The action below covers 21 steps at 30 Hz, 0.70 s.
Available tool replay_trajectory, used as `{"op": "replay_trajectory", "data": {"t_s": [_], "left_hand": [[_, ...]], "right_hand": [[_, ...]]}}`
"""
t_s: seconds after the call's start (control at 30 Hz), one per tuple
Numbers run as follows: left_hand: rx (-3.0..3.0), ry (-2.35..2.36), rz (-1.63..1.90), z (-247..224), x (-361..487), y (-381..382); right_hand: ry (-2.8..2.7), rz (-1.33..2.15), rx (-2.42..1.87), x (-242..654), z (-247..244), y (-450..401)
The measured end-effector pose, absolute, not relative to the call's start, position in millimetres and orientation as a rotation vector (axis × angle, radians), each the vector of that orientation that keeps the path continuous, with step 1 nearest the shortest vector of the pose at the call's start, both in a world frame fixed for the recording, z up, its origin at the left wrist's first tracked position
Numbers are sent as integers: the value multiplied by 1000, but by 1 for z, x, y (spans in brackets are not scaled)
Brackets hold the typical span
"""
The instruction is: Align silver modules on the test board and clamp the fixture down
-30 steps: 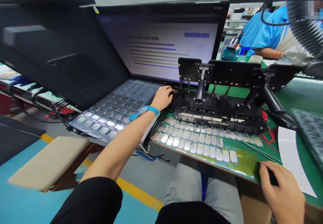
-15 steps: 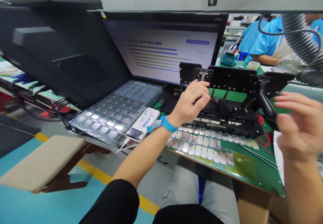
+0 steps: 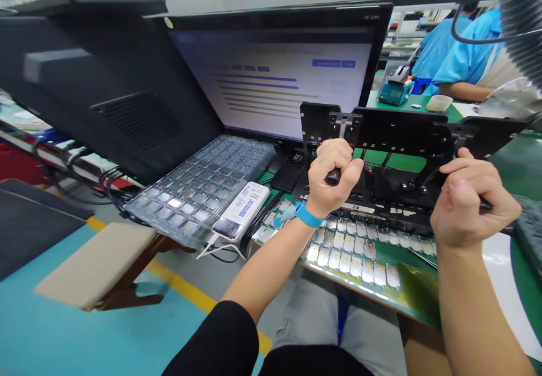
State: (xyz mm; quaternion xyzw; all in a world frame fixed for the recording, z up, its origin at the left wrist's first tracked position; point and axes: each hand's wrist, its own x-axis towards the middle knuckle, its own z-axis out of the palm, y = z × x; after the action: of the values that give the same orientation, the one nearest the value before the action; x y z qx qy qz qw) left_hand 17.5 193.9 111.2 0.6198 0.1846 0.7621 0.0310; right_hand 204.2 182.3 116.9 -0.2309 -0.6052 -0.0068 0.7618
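My left hand is closed around a black lever handle on a black metal clamping fixture. My right hand grips a second black handle on the fixture's right side. The fixture stands on a green mat. Rows of small silver rectangular components lie on that mat just in front of it, partly hidden by my left forearm. A blue wrist strap circles my left wrist.
A clear plastic tray of chips lies left of the mat, with a white USB device at its edge. A lit monitor stands behind the fixture. A person in a blue smock sits at a bench beyond.
Both hands have closed on the fixture's handles. My right hand has come up from the mat's front edge, and my left hand has moved right along the fixture.
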Motion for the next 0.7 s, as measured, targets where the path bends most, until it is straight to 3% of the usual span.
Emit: {"op": "replay_trajectory", "data": {"t_s": [0.7], "left_hand": [[2019,608,2346,115,14,197]], "right_hand": [[-1317,31,-455,210,109,185]]}}
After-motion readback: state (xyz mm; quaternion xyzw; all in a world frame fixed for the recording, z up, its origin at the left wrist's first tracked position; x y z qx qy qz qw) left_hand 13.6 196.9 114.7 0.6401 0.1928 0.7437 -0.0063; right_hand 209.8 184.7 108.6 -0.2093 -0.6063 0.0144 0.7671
